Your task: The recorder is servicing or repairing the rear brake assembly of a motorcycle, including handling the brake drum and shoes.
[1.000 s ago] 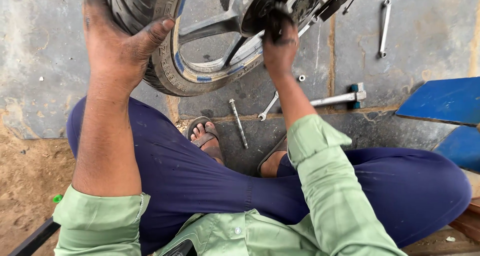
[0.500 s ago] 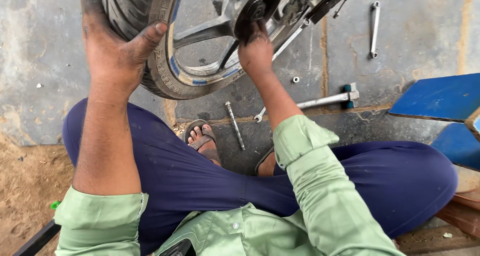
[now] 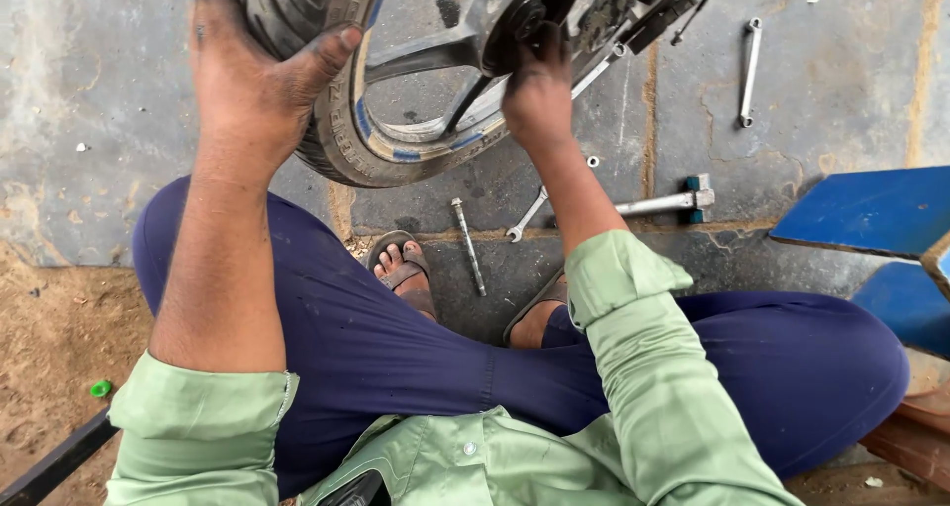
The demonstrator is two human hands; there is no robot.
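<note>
On the concrete floor (image 3: 119,100), motorcycle wheel (image 3: 396,120) upright at top of view. Left hand (image 3: 252,81) fingers clenched over the tyre (image 3: 287,11). Right hand (image 3: 536,95) at the hub (image 3: 520,16), fingers curled there, grasp unclear. Bolt (image 3: 468,244), spanner (image 3: 750,71), socket wrench (image 3: 663,202) lie near the sandalled foot (image 3: 404,269).

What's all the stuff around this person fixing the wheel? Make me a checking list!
Surface: grey concrete floor, stained; sandy dirt at left.
Job's things: wheel with black tyre, upright; dark hub.
Clutter: long bolt, small spanner, second spanner, socket bar, washer, green cap.
Hands: left hand grips the tyre; right hand at the hub.
Cables: nothing seen.
Surroundings: blue panels at right.
</note>
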